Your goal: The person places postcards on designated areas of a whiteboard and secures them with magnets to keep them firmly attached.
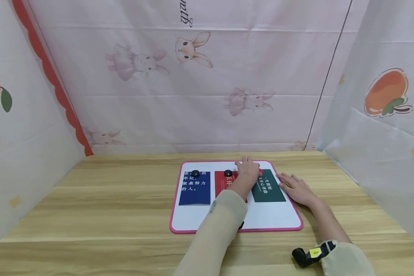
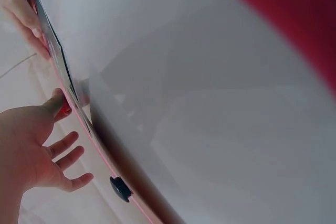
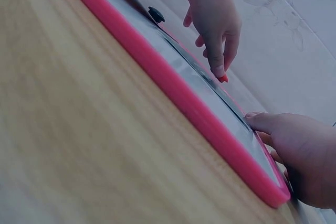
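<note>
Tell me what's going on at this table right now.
A person works at a pink-rimmed whiteboard lying flat on a wooden table. Three cards lie on it: a blue card and a red card, each with a round black magnet at its top, and a dark green card. The left hand pinches a small red piece at the green card's top edge, while the right hand rests flat beside that card.
</note>
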Motion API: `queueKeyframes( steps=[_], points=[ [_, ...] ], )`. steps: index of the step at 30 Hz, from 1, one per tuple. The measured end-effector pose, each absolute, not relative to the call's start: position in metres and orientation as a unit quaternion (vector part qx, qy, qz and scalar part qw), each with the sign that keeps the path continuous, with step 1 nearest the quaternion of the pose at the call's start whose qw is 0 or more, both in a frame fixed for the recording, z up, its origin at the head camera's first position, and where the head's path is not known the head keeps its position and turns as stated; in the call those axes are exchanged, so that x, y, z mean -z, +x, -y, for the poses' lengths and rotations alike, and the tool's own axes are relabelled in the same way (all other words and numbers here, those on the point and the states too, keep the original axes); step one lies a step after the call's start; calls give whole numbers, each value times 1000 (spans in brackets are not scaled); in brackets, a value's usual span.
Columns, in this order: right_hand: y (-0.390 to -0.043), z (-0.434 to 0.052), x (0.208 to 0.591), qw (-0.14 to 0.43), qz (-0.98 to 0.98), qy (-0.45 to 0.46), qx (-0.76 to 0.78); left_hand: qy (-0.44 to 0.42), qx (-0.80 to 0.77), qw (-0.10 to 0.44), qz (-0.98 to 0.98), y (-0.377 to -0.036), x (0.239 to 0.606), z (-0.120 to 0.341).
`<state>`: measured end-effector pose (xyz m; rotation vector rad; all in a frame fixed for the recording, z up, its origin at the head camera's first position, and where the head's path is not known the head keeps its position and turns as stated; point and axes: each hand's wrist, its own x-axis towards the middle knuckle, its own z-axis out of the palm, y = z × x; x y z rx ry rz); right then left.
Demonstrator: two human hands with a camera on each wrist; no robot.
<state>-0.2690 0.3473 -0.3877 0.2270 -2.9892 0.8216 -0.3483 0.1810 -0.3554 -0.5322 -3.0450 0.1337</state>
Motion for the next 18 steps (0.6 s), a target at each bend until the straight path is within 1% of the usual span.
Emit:
queueKeyframes(
  steps=[9,18],
  points=[
    [-270,-345,389,18,961,75,-264,-162,-36,14,986,-351,359,-181],
    [-271,-349,390,17,963,72,-260,-178,-8,2,984,-350,358,-175]
  ],
)
